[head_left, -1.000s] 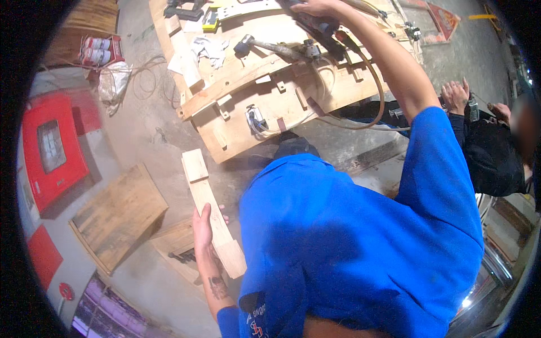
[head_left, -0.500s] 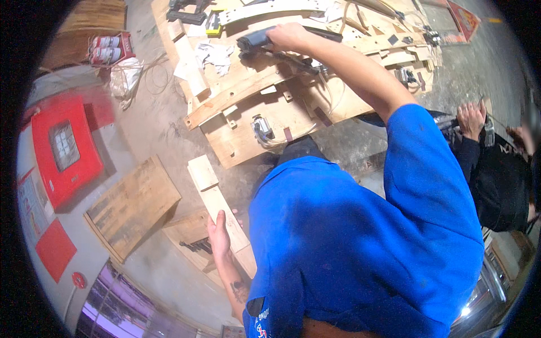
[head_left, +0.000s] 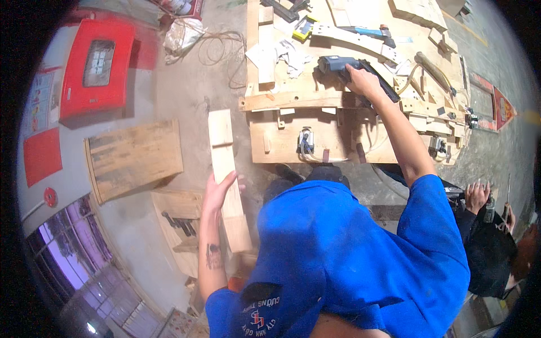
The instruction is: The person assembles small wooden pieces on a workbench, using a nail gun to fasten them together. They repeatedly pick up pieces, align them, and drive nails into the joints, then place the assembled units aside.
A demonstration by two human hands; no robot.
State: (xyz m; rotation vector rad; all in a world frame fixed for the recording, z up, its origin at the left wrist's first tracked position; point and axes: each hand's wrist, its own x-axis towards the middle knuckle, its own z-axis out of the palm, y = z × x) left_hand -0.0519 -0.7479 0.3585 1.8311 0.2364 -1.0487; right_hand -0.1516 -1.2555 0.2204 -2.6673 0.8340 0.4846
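My left hand [head_left: 217, 191] is wrapped round a pale wooden board [head_left: 232, 217], held off to the left of the workbench. A shorter wooden block [head_left: 221, 130] lies flush on the board's far end. My right hand [head_left: 363, 83] is closed on the grip of a dark grey nail gun [head_left: 337, 64], which is over the bench; its long black magazine runs back under my hand and wrist. Beneath it lies a long wooden strip [head_left: 315, 100] across the workbench [head_left: 270, 143]. A toggle clamp [head_left: 306, 141] is fixed near the bench's front edge.
On the bench are a curved wooden piece [head_left: 349, 40], crumpled white paper [head_left: 293, 59] and a blue-handled tool [head_left: 369, 32]. Left stands a wooden box [head_left: 135, 160]; beyond it, a red cabinet [head_left: 98, 70] hangs on the wall. A co-worker's hand [head_left: 477, 196] is at right.
The view has turned and shifted. My left hand has raised the board closer to the bench's left side. My right hand still holds the nail gun over the bench.
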